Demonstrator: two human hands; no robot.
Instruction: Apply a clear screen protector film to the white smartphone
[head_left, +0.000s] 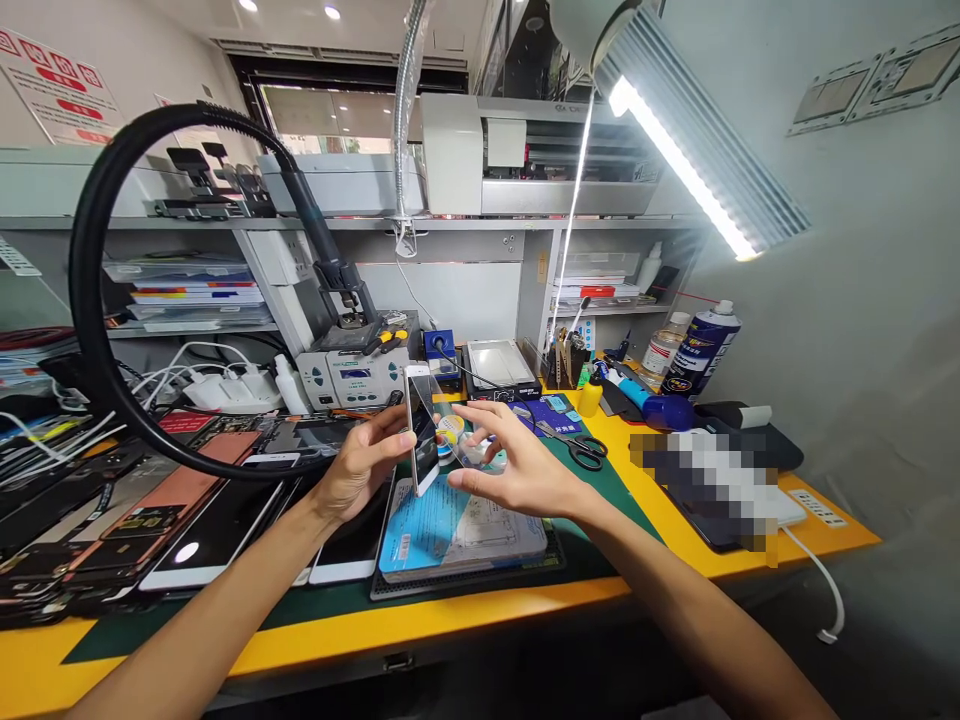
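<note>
My left hand (pixel 364 465) grips a white-framed smartphone (pixel 424 455) by its side, thumb at the front edge. The phone stands upright above a blue and grey book (pixel 480 540), its dark screen turned toward my right hand (pixel 514 455). Between that hand's spread thumb and forefinger is a thin clear sheet (pixel 448 425), which looks like a screen protector, held close to the screen at a slant. Whether the sheet touches the phone I cannot tell. Small round tubs (pixel 450 430) show behind it, partly covered by the sheet and fingers.
Several phones and phone parts (pixel 217 520) crowd the left side beneath a black gooseneck arm (pixel 82 260). Scissors (pixel 585 450) lie right of my right hand. A spray can (pixel 705 345) and bottle (pixel 664 350) stand at the right back. A bright lamp (pixel 697 130) hangs overhead.
</note>
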